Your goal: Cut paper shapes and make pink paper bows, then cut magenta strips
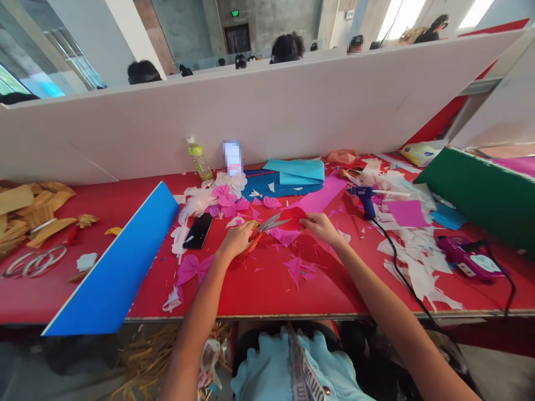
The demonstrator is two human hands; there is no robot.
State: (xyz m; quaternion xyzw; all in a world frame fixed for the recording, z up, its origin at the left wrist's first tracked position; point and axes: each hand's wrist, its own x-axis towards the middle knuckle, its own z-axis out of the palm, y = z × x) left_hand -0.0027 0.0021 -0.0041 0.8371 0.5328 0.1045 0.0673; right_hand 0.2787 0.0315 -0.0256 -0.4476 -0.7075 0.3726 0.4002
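A long red-painted worktop (267, 298) carries a black smartphone (198, 230), a pink paper bow (191, 268), a bright blue foam board (112, 267), turquoise paper sheets (293, 172), a blue hot glue gun (363, 200), a purple corded appliance (470, 257), scattered white paper scraps (418, 267) and crumpled tan paper (33, 214).

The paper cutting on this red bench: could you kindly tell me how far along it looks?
Done: a magenta paper bow and pink paper flowers look finished. In hand: the left hand grips red-handled scissors, and the right hand touches a red paper piece. Still left: blue paper sheets and a magenta paper strip lie whole-looking.
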